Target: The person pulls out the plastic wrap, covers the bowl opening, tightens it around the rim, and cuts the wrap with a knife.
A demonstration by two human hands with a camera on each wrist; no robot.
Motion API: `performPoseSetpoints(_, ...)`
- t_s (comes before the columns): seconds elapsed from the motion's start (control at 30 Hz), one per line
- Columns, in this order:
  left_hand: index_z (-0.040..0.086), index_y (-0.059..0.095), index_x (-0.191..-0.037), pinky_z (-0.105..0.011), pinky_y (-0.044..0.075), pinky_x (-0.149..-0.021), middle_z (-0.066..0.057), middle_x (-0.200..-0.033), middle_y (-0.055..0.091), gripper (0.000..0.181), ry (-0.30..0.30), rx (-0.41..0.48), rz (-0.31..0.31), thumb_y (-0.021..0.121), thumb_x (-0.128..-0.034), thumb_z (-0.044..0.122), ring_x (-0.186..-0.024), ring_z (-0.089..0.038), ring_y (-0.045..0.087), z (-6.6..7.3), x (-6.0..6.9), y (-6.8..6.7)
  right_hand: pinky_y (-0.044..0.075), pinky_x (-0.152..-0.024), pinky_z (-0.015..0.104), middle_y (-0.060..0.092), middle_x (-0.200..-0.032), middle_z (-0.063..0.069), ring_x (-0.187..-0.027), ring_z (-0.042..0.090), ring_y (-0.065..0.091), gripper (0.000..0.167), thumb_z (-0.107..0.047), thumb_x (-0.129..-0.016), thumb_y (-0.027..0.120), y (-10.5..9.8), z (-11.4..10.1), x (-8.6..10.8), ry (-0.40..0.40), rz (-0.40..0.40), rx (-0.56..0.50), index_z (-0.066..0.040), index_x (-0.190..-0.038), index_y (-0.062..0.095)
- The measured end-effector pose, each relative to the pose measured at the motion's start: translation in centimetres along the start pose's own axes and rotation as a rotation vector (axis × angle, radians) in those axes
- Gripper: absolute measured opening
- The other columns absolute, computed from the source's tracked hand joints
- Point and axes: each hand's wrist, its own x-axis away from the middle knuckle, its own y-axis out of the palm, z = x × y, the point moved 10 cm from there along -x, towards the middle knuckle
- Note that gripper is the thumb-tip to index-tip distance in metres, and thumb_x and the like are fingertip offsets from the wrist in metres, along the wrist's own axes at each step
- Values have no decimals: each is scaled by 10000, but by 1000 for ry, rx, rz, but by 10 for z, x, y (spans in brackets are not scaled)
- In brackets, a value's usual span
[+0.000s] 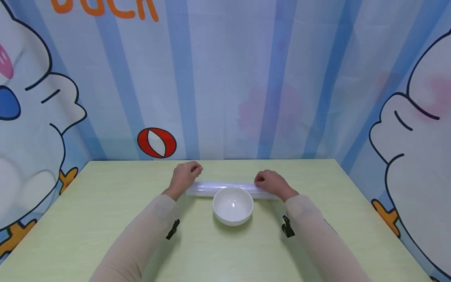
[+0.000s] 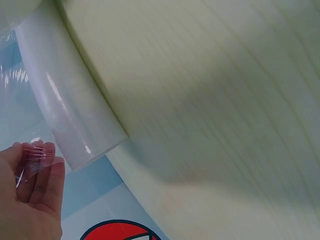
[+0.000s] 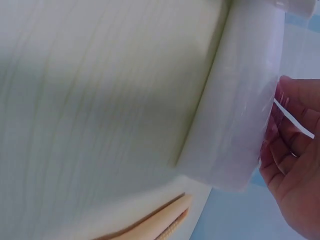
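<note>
Pale sleeves (image 1: 139,237) stretch over a light wooden table (image 1: 105,196), framing a crosswise plastic roll (image 1: 202,188). At left, the person's left hand (image 1: 183,179) pinches clear film (image 2: 36,162) between thumb and bent fingers, nearly closed, just past the roll's far side near its left end. At centre, the roll lies on the table between the hands, long axis running left to right; a white bowl (image 1: 233,219) sits before its middle, though whether they touch cannot be told. At right, the right hand (image 1: 276,185) grips film with curled fingers, thumb close to them, at the roll's far edge near its right end. Seen from above, the roll lies personward of the fingertips, the right hand appearing nearer.
</note>
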Motion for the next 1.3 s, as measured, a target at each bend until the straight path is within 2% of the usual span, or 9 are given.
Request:
performPoseSetpoints(0.4,92,665,-1054,-310,518,-760,-47,-922,670,247,10,-10,-12,527,-937,261,-816,-182,574,1,2,-2,486,-760,359,667,-907,57,-797,174,584,141,-172,-907,563,-16,0,3,-29,69,67,-81,-944,664)
performPoseSetpoints(0.6,105,658,-1058,-317,518,-784,-49,-941,663,238,-9,-16,-23,529,-936,264,-837,-189,569,-1,2,-5,493,-759,343,665,-916,55,-794,166,577,157,-182,-913,556,-15,2,-1,-13,56,30,-81,-967,663)
performPoseSetpoints(0.9,100,667,-1037,-305,511,-745,-42,-912,667,237,30,-17,-17,526,-938,263,-815,-181,575,3,0,-9,498,-764,335,666,-951,56,-838,177,587,171,-198,-921,545,-17,8,-4,18,54,1,-93,-989,662)
performPoseSetpoints(1.17,114,665,-1017,-299,501,-732,-65,-910,671,236,42,1,-19,516,-942,281,-796,-182,567,8,-2,-14,498,-769,357,663,-936,63,-852,191,595,205,-155,-941,498,-24,6,-3,6,69,-1,-63,-1042,650)
performPoseSetpoints(1.3,123,664,-1009,-302,504,-741,-54,-897,663,222,40,6,-22,518,-941,275,-800,-186,563,7,-3,-15,496,-776,363,659,-952,73,-876,205,597,209,-128,-947,479,-25,4,-4,-9,45,5,-49,-1057,639)
